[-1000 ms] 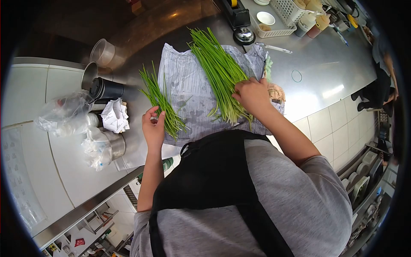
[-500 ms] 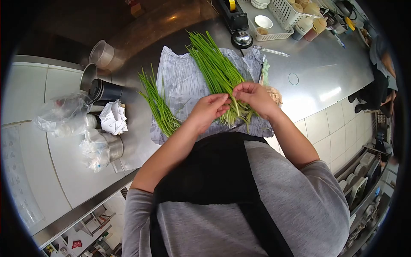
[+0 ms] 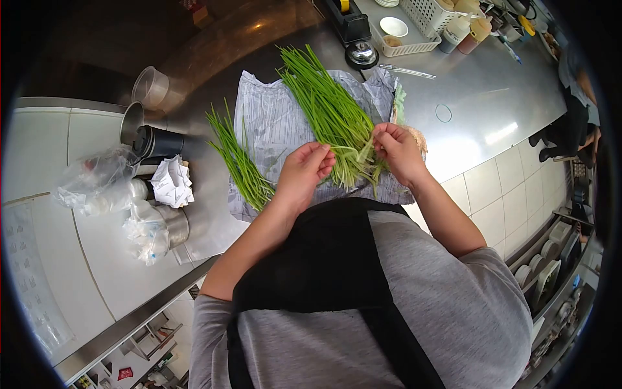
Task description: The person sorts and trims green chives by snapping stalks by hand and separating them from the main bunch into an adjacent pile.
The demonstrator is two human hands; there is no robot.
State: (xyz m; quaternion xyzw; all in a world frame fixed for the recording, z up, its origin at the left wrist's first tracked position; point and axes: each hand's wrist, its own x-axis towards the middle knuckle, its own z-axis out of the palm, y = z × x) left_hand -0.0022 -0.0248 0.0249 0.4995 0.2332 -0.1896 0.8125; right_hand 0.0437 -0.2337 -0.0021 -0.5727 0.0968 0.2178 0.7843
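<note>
A large bunch of green chives [image 3: 324,97] lies on a crumpled sheet of newspaper [image 3: 259,107], its pale root ends toward me. A smaller bunch of chives [image 3: 236,155] rests at the left side of the paper. My left hand [image 3: 303,172] is closed, pinching a chive stalk between thumb and fingertips over the big bunch's pale ends. To its right, my right hand [image 3: 398,154] pinches a thin, pale chive strand that stretches toward the left hand. Both hands are just above the bunch.
Beyond the paper are a call bell [image 3: 361,54], a pen [image 3: 408,70], a tape dispenser [image 3: 348,23] and a white basket [image 3: 405,45]. Squeeze bottles [image 3: 476,34] stand at back right. Left are a black container [image 3: 159,139], crumpled paper [image 3: 173,181] and plastic bags [image 3: 97,178]. Another person [image 3: 573,97] is far right.
My hands have moved apart, the left one to the left and the right one to the right. A pale strand now stretches between them.
</note>
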